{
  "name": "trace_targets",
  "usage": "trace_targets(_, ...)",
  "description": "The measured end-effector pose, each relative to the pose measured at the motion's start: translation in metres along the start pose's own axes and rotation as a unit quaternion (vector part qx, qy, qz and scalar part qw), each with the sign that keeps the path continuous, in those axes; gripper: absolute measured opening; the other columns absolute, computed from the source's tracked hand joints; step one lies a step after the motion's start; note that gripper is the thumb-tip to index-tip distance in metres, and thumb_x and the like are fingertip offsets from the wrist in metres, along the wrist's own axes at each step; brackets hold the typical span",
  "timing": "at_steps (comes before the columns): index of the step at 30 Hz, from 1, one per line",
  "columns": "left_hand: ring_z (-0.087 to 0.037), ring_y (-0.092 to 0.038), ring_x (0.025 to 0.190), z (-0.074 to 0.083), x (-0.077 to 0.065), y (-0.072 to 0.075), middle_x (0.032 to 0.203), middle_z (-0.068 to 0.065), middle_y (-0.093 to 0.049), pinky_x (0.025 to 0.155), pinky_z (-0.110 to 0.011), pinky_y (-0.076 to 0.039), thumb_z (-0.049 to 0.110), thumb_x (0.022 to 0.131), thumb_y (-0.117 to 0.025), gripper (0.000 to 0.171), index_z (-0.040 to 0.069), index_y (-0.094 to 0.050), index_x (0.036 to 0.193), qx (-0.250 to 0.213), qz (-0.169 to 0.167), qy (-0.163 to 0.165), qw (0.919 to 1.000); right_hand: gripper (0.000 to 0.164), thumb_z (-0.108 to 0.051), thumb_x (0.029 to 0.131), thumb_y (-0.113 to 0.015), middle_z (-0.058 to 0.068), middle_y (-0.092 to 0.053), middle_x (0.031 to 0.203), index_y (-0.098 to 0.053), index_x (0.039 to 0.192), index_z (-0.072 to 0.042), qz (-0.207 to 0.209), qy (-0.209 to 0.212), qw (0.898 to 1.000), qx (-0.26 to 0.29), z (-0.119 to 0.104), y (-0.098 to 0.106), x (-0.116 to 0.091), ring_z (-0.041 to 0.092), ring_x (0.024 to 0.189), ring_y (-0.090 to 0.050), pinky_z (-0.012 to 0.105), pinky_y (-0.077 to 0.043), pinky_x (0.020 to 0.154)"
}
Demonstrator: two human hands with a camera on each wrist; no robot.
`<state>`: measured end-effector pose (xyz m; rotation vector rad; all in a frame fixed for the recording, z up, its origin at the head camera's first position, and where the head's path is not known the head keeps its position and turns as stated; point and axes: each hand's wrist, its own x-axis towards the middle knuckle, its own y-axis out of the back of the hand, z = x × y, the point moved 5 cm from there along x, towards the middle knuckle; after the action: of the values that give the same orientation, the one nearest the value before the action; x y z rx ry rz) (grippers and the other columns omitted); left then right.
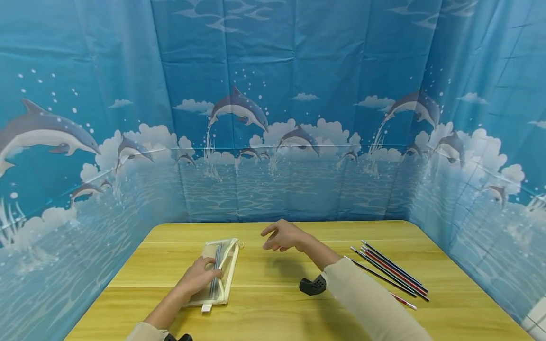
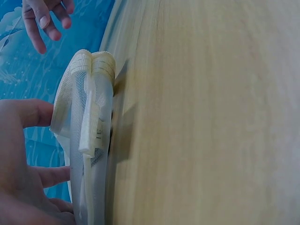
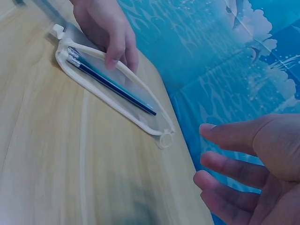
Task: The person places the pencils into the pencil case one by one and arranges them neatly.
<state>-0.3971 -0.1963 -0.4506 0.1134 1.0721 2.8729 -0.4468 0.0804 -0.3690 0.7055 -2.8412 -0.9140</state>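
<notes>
A see-through pencil pouch (image 1: 230,277) with cream trim lies on the left part of the table. Its zipper side gapes in the right wrist view, where dark blue pencils (image 3: 115,89) with pale ends show inside. My left hand (image 1: 199,278) holds the pouch's upper layer, its fingers bent at the edge of the opening; part of its grip is hidden. To the right of the pouch my right hand (image 1: 286,236) hovers above the table, with nothing in its loosely spread fingers. On the right side lie several pencils (image 1: 392,270), black and red, side by side at a slant.
The wooden table (image 1: 273,312) has rounded far corners. A blue dolphin-print curtain (image 1: 273,189) hangs along its back and sides. A black wrist device (image 1: 313,285) sticks out from under the right sleeve. One red-and-white pencil (image 1: 404,301) lies nearer the front.
</notes>
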Motion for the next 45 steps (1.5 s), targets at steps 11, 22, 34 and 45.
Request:
trace_targets(11,-0.061,-0.025,0.143,-0.002,0.001,0.001,0.158,-0.042,-0.022,0.110,-0.073,-0.027,0.028,0.086,-0.073,0.064,-0.001,-0.058,0.140,0.003,-0.002,0.004,1.0000,0.042,-0.013,0.093,-0.079,0.003,-0.075,0.103,-0.069,0.134,-0.008,0.013,-0.011,1.000,0.001,0.008,0.019,-0.011,0.021,0.085,-0.071,0.038,-0.059,0.073)
trace_targets(22,-0.062,-0.025,0.142,-0.003,0.000,0.000,0.159,-0.041,-0.021,0.110,-0.073,-0.027,0.029,0.086,-0.073,0.064,-0.001,-0.058,0.141,0.003,-0.004,0.006,1.0000,0.042,-0.012,0.094,-0.077,0.004,-0.075,0.102,-0.068,0.134,-0.005,0.027,-0.021,0.999,-0.002,0.029,0.040,-0.031,0.023,0.085,-0.070,0.035,-0.057,0.067)
trace_targets(34,-0.061,-0.024,0.143,0.000,0.000,0.001,0.159,-0.041,-0.021,0.109,-0.074,-0.027,0.028,0.086,-0.072,0.064,-0.001,-0.058,0.141,-0.004,-0.003,0.000,1.0000,0.046,-0.012,0.094,-0.076,0.006,-0.075,0.104,-0.064,0.138,-0.003,0.029,-0.026,0.999,-0.003,0.052,0.062,-0.049,0.026,0.086,-0.069,0.035,-0.054,0.065)
trace_targets(45,-0.062,-0.023,0.143,0.000,-0.001,0.001,0.160,-0.040,-0.020,0.109,-0.075,-0.026,0.028,0.087,-0.072,0.064,-0.001,-0.057,0.142,-0.008,-0.005,0.003,0.9999,0.049,-0.012,0.095,-0.076,0.008,-0.072,0.110,-0.062,0.140,-0.001,0.038,-0.041,0.998,-0.002,0.078,0.082,-0.070,0.039,0.102,-0.067,0.050,-0.056,0.079)
